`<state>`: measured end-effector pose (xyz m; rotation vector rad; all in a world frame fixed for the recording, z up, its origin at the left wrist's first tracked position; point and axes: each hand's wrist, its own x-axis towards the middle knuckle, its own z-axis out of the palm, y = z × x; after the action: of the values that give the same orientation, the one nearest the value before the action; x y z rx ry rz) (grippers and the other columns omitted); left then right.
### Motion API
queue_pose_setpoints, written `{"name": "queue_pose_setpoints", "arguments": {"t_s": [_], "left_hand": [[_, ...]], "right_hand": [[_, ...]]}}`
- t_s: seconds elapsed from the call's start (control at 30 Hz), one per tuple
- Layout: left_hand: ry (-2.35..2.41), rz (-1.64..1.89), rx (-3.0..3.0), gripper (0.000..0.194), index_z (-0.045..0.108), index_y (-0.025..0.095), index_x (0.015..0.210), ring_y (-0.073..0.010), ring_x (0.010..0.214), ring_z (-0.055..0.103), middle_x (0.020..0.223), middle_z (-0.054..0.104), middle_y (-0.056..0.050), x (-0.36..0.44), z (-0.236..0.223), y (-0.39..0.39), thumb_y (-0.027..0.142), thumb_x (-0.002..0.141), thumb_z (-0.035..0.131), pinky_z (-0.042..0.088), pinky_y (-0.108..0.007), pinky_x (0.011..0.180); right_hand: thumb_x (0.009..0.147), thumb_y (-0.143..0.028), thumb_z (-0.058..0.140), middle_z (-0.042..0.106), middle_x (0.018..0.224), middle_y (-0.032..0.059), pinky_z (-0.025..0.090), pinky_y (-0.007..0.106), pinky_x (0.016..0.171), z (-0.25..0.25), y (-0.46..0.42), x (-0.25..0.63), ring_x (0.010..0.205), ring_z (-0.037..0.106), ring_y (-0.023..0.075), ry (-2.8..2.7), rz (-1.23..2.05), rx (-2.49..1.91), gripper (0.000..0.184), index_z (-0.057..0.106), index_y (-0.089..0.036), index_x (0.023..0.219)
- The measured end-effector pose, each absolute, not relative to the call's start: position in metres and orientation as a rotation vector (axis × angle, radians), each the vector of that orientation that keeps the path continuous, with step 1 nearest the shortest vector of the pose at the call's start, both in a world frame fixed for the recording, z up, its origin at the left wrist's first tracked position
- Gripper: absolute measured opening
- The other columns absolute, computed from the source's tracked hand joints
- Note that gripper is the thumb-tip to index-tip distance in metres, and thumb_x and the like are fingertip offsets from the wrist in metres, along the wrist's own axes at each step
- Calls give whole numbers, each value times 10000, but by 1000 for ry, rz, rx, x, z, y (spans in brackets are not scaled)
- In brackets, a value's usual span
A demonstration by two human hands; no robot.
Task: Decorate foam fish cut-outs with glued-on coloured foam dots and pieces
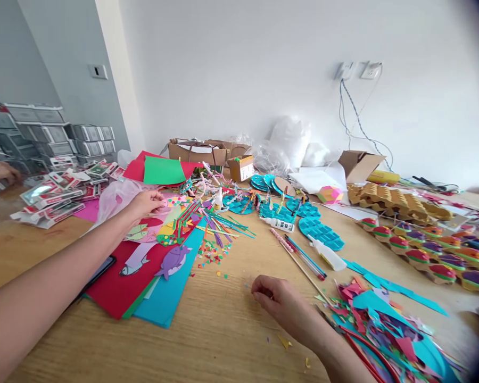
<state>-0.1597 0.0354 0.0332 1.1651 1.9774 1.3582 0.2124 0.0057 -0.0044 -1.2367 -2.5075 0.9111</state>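
Observation:
My left hand (147,205) reaches over a pile of paper cut-outs, fingers closed at the edge of a pink paper fish (171,202) with coloured dots. Below it lie a purple paper fish (174,260), a pale strip with a grey-blue fish (133,261) and a green-and-yellow dotted cut-out (170,238). These rest on red paper (117,282) and blue paper (162,303). My right hand (277,298) rests on the bare wood with its fingers curled in; nothing shows in it. Scissors with red handles (357,340) lie partly under paper scraps beside my right wrist.
Paper strips (227,223) and confetti (213,252) lie mid-table. Glue bottles (327,252), pens (307,258) and blue painted trays (321,231) are farther right. Painted egg cartons (427,247) and scraps (399,324) fill the right side. Another person's hand (0,171) is near packaged items (64,191).

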Motion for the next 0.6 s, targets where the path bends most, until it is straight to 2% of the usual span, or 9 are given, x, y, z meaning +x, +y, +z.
{"name": "queue_pose_setpoints", "arguments": {"t_s": [0.1,0.23,0.4,0.6], "left_hand": [[2037,1325,1143,127,560,153,659,-88,460,503,515,525,58,-166,27,46,209,665,674,408,-201,455],[2092,1241,1111,140,571,121,863,-99,611,561,769,593,1,-174,19,57,254,831,543,480,-247,547],[2114,1185,1025,260,527,142,1065,-168,836,586,1024,576,-62,-177,11,64,288,850,513,507,-353,701],[2115,1174,929,297,508,152,1110,-194,911,571,1099,550,-76,-175,3,65,295,850,512,493,-394,756]], "right_hand": [[720,-133,430,583,656,0,324,222,551,-5,5,212,607,493,122,-2520,911,-1242,162,585,-180,725],[720,-136,433,588,669,1,327,221,559,-6,5,212,619,495,124,-2528,907,-1238,163,590,-179,726],[729,-140,430,591,674,-1,332,223,569,-6,6,212,629,501,124,-2535,926,-1238,169,595,-175,727],[735,-155,443,604,696,-1,333,225,575,-9,7,214,645,511,129,-2544,935,-1235,162,603,-181,744]]}}
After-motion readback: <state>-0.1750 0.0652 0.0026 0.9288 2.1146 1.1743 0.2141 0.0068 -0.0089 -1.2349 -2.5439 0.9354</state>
